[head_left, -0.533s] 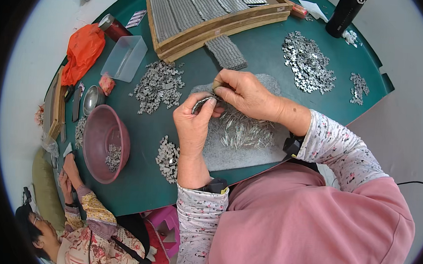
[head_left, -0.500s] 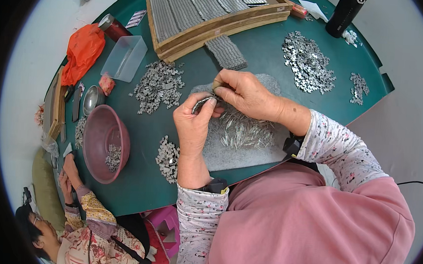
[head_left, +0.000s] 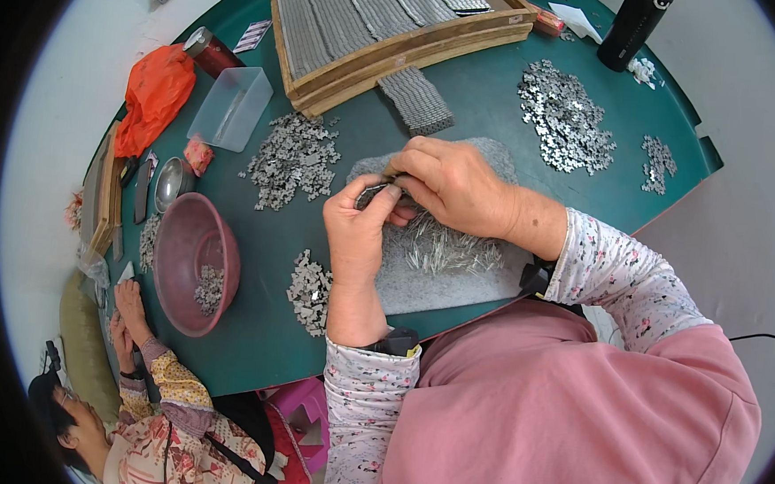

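Note:
A short, dark strip of small metal pieces (head_left: 370,191) is pinched between the thumb and curled fingers of my left hand (head_left: 356,231). My right hand (head_left: 463,190) meets it from the right, its thumb and fingertips pressed together at the strip's end; whatever lies in that pinch is hidden. Both hands are over a grey felt mat (head_left: 455,292). Below my right hand, a heap of thin, shiny metal pins (head_left: 445,248) is spread on the mat. Just beyond the hands lies a finished-looking block of grey linked strips (head_left: 417,100).
Piles of small metal plates (head_left: 295,161) lie left, with another pile (head_left: 566,115) at right. A wooden tray (head_left: 408,44) of strips stands behind. Leftward are a pink bowl (head_left: 233,268), a clear box (head_left: 246,114) and a co-worker's hands (head_left: 131,308). A black bottle (head_left: 629,35) stands far right.
Both hands have shifted slightly, the left one a little to the right and the right one slightly lower. They stay together at the strip.

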Motion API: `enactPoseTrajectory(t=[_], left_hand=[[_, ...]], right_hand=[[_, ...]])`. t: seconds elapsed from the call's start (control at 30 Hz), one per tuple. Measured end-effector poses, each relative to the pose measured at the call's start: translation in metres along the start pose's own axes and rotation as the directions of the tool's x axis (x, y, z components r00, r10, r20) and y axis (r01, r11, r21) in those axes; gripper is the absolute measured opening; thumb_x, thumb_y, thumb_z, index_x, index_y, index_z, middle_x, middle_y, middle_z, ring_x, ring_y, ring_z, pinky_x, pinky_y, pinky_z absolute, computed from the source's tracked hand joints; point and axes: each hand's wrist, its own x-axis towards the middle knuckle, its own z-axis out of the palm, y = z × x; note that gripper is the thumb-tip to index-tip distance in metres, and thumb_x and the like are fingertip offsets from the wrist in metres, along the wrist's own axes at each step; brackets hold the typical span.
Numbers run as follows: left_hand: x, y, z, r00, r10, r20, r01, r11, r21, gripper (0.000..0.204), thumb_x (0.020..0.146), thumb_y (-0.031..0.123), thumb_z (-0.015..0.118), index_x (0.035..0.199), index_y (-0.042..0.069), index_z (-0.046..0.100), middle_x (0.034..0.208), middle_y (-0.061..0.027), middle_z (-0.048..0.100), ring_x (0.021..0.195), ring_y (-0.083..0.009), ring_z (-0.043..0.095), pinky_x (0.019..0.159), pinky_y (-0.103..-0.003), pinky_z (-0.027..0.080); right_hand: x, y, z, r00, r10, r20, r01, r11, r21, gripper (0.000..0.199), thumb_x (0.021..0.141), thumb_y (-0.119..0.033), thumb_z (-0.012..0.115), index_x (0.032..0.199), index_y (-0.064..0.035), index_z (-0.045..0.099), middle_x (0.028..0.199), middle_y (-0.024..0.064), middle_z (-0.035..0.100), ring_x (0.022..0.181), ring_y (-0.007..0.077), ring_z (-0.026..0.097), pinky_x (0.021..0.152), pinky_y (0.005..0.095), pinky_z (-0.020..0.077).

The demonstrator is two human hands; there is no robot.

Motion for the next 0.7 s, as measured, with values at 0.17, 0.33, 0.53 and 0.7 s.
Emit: enactPoseTrajectory(t=[0.17, 0.33, 0.53, 0.7], left_hand=[[0.002, -0.006, -0.005, 0.995, -0.103, 0.007, 0.098, 0.917, -0.386, 0.012, 0.085, -0.003, 0.064, 0.097, -0.006, 0.065, 0.079, -0.0105, 0.067, 0.064, -0.0162, 0.065, 0.056, -0.025, 0.053], [0.002, -0.007, -0.001, 0.986, -0.166, -0.017, 0.142, 0.888, -0.437, 0.017, 0.085, 0.002, 0.069, 0.1, -0.006, 0.064, 0.079, -0.0096, 0.066, 0.058, -0.0133, 0.059, 0.048, -0.022, 0.044], [0.002, -0.007, -0.004, 0.968, -0.249, 0.036, 0.241, 0.871, -0.427, 0.017, 0.084, 0.005, 0.073, 0.095, -0.005, 0.064, 0.072, -0.0068, 0.062, 0.052, -0.0104, 0.051, 0.042, -0.02, 0.033], [0.002, -0.006, 0.002, 0.969, -0.247, 0.019, 0.233, 0.88, -0.415, 0.016, 0.085, 0.008, 0.073, 0.092, -0.004, 0.064, 0.068, -0.0046, 0.059, 0.052, -0.0101, 0.052, 0.041, -0.02, 0.034]], right_hand=[[-0.004, -0.003, 0.005, 0.994, -0.093, -0.063, 0.093, 0.996, -0.013, 0.034, 0.072, -0.007, 0.073, 0.103, -0.0041, 0.059, 0.088, 0.0104, 0.059, 0.081, 0.0323, 0.061, 0.067, 0.0402, 0.0504], [-0.001, 0.0, -0.001, 0.986, -0.153, -0.065, 0.148, 0.987, -0.069, 0.031, 0.068, -0.008, 0.074, 0.095, -0.0024, 0.06, 0.088, 0.0107, 0.056, 0.085, 0.0317, 0.059, 0.071, 0.0395, 0.0505], [-0.005, 0.003, -0.003, 0.999, -0.034, 0.018, 0.035, 0.998, -0.057, 0.029, 0.068, -0.009, 0.074, 0.093, -0.0031, 0.061, 0.087, 0.0113, 0.056, 0.084, 0.0324, 0.059, 0.069, 0.0413, 0.0494], [-0.007, 0.002, -0.003, 1.0, -0.019, 0.009, 0.019, 0.999, -0.049, 0.027, 0.07, -0.009, 0.073, 0.094, -0.0027, 0.062, 0.087, 0.0113, 0.057, 0.084, 0.0324, 0.06, 0.07, 0.0418, 0.0495]])
